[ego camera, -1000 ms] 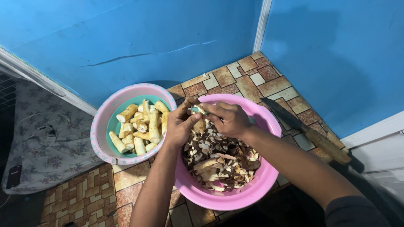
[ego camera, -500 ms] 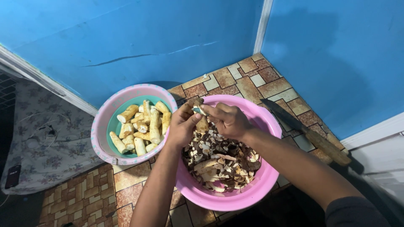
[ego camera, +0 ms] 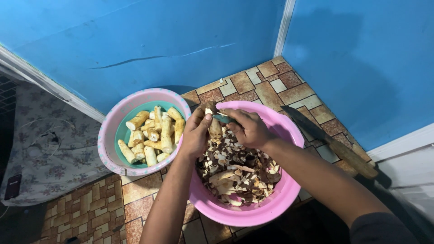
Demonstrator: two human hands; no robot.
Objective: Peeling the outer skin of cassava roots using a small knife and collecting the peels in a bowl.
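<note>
pink basin (ego camera: 289,199) under both peeling hands (ego camera: 226,129).

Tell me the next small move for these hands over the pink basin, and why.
Probably keep paring: draw the small blade in the right hand along the root piece held upright by the left hand. Brown skin still shows on it, peelings fill the pink basin below, and bare pieces lie in the neighbouring bowl.

dark phone (ego camera: 12,187) — screen unlit, far left

Peelings (ego camera: 239,174) in the right basin (ego camera: 289,199); peeled pieces (ego camera: 153,133) in the left basin (ego camera: 108,135).
</note>
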